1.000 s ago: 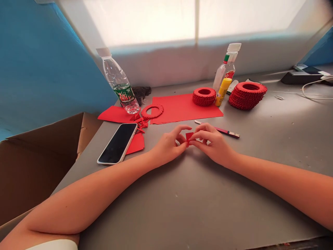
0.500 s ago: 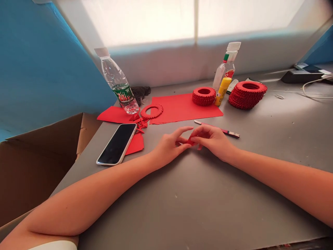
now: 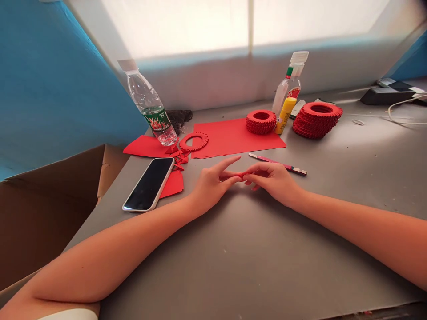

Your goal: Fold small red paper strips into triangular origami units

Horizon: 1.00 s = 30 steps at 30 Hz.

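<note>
Paper piece: small, red, low over table, right of phone | left hand: pinches one end, forefinger lifted clear | right hand: pinches other end, likely squeezing its fold flat | cutter: farther right of phone, just beyond right hand

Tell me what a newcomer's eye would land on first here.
The left hand and right hand meet at the middle of the grey table, both pinching a small red paper piece at their fingertips. Behind them a small ring stack of red paper sits on a red sheet, with a larger ring stack to its right. A dark phone lies at the left.
</note>
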### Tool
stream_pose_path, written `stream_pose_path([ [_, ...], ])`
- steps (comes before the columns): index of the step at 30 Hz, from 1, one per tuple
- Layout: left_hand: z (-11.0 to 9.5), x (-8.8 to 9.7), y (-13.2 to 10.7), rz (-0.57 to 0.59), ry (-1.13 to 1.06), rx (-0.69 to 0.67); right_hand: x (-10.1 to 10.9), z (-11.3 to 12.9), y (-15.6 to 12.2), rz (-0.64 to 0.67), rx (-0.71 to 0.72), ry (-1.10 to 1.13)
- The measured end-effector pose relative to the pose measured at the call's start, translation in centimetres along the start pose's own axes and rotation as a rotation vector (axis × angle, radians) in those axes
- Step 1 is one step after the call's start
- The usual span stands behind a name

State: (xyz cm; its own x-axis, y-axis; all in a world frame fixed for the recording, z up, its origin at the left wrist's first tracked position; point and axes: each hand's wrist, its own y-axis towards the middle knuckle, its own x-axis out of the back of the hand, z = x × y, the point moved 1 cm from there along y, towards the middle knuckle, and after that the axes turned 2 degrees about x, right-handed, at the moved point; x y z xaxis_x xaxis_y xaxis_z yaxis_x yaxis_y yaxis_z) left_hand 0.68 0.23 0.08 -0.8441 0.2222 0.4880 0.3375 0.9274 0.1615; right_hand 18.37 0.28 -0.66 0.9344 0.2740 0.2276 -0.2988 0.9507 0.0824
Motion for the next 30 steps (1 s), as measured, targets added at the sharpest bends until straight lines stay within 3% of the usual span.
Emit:
stream_pose_path([
  [22,0.52,-0.02,0.14,0.046,0.077,-0.142,0.17,0.32,-0.04,0.022,0.02,-0.023],
  [30,0.27,-0.22,0.2,0.156,0.022,-0.008,0.21,0.15,0.14,-0.005,0.007,0.007],
])
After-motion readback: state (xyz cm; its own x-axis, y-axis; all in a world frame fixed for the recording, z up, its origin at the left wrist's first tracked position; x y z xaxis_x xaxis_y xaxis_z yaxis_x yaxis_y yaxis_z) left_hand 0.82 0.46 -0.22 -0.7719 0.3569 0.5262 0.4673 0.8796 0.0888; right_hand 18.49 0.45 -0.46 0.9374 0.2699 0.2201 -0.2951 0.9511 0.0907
